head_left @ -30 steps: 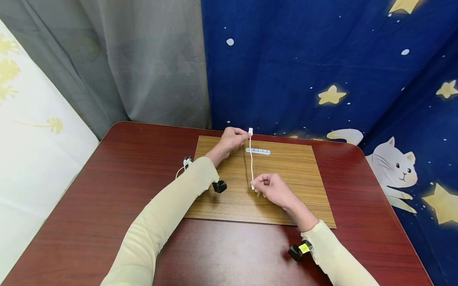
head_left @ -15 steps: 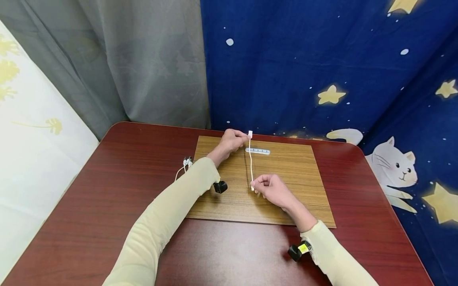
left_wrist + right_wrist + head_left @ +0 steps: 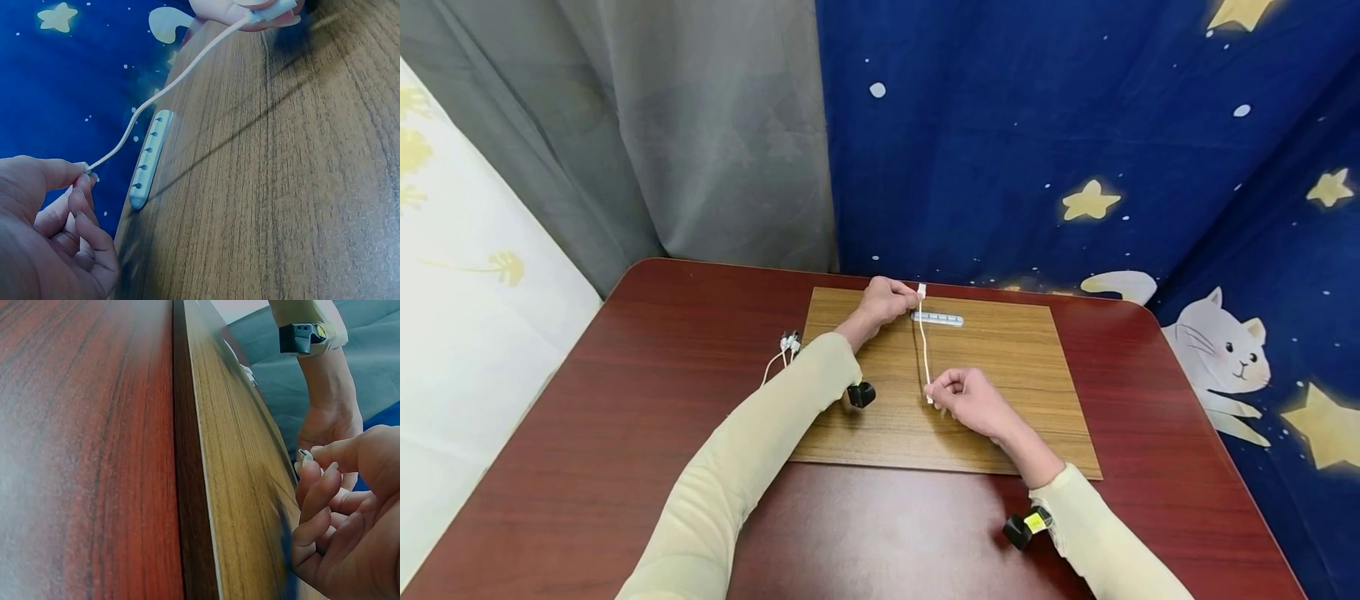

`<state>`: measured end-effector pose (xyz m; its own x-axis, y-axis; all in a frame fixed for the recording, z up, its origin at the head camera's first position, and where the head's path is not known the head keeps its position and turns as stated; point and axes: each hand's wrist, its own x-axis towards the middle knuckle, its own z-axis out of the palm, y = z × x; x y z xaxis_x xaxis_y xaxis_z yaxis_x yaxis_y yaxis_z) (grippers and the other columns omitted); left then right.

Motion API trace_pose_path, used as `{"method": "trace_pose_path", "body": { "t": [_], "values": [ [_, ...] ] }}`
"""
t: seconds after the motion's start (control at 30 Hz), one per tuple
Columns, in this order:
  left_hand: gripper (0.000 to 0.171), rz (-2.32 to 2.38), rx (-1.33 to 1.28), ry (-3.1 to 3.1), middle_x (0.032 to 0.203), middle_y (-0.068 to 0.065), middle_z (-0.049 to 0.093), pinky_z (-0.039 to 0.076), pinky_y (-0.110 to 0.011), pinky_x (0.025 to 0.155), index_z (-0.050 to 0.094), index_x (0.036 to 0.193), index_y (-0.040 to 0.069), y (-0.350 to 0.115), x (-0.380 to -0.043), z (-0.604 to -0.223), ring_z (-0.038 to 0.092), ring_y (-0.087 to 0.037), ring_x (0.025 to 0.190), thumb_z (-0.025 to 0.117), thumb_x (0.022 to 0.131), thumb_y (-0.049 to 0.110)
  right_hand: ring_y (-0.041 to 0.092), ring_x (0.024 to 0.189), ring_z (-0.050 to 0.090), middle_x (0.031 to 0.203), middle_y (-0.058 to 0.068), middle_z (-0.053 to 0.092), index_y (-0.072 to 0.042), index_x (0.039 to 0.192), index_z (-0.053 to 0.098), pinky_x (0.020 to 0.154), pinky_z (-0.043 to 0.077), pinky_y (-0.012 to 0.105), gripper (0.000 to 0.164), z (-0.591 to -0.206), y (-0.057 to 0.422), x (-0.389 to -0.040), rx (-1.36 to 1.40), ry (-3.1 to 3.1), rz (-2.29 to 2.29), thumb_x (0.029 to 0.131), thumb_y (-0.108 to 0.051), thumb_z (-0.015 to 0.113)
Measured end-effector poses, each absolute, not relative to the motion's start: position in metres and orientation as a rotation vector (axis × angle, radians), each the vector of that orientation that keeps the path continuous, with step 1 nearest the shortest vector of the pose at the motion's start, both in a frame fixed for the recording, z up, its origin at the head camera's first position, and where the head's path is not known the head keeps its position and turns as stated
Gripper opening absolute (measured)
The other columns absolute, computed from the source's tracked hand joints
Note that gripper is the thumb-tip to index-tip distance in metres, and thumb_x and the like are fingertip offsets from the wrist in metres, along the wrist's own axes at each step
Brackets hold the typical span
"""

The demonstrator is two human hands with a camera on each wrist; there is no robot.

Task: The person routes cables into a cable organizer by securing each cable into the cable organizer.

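Observation:
A short white charging cable (image 3: 924, 350) stretches between both hands, above a wood-grain board (image 3: 1000, 375). Its far end is pinched by thumb and fingertips of the left hand (image 3: 886, 300); a white plug sticks up past them. At the near end, the right hand (image 3: 972, 400) pinches the other connector (image 3: 304, 454), whose tip peeks out from the fingertips. Below the left fingertips, a pale blue cable holder strip (image 3: 150, 159) with several slots lies on the board. In the head view the cable crosses over the strip's left end.
More white cables with plugs (image 3: 790, 342) lie at the board's left edge, partly behind the left sleeve (image 3: 760, 433). The board rests on a dark red table (image 3: 880, 533). Grey and blue curtains (image 3: 970, 150) hang right behind the table's far edge.
The left hand has come down slightly, bringing the cable's far end lower and nearer the holder strip. The right hand stays almost in place with its grip unchanged.

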<state>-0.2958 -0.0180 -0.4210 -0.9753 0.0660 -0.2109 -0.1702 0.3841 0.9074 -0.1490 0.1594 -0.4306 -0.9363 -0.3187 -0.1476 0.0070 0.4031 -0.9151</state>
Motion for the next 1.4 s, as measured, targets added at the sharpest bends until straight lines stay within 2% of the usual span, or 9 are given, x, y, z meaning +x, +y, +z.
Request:
{"method": "trace_pose_path", "body": {
  "t": [0.23,0.67,0.9,1.13,1.4],
  "values": [
    [0.012,1.663,-0.111,2.397,0.078,-0.004,0.061,0.034,-0.026,0.053,0.076,0.094,0.004,-0.017,-0.301,-0.420,0.046,-0.016,0.061,0.076,0.092,0.016,0.010,0.051,0.042,0.068,0.014,0.062,0.002,0.084,0.067,0.046,0.031,0.022,0.020,-0.429,0.157,-0.152,-0.264,2.395,-1.512,0.099,-0.012,0.068],
    [0.015,1.750,-0.170,2.316,0.086,-0.005,0.062,0.035,-0.024,0.055,0.076,0.095,0.004,-0.015,-0.301,-0.426,0.051,-0.019,0.071,0.073,0.094,0.019,0.009,0.049,0.041,0.064,0.010,0.059,0.000,0.083,0.066,0.046,0.029,0.023,0.021,-0.429,0.155,-0.156,-0.247,2.410,-1.480,0.099,-0.012,0.067],
    [0.015,1.675,-0.159,2.396,0.086,-0.003,0.063,0.035,-0.025,0.060,0.077,0.095,0.001,-0.015,-0.302,-0.428,0.048,-0.016,0.074,0.077,0.092,0.016,0.008,0.048,0.035,0.063,0.009,0.060,-0.003,0.081,0.067,0.046,0.026,0.023,0.020,-0.429,0.153,-0.157,-0.227,2.448,-1.423,0.098,-0.013,0.068],
    [0.018,1.588,-0.111,2.469,0.099,-0.007,0.069,0.043,-0.027,0.074,0.079,0.096,0.003,-0.015,-0.304,-0.431,0.054,-0.019,0.086,0.078,0.090,0.020,0.009,0.049,0.039,0.064,0.009,0.062,-0.002,0.079,0.068,0.046,0.027,0.023,0.020,-0.427,0.154,-0.157,-0.197,2.449,-1.415,0.097,-0.010,0.067],
    [0.017,1.492,-0.135,2.528,0.102,-0.007,0.071,0.046,-0.029,0.077,0.080,0.096,0.005,-0.011,-0.303,-0.426,0.058,-0.021,0.092,0.080,0.089,0.021,0.008,0.049,0.038,0.064,0.008,0.063,-0.002,0.080,0.069,0.046,0.027,0.023,0.019,-0.423,0.157,-0.157,-0.186,2.453,-1.390,0.097,-0.010,0.067]
  ]
}}
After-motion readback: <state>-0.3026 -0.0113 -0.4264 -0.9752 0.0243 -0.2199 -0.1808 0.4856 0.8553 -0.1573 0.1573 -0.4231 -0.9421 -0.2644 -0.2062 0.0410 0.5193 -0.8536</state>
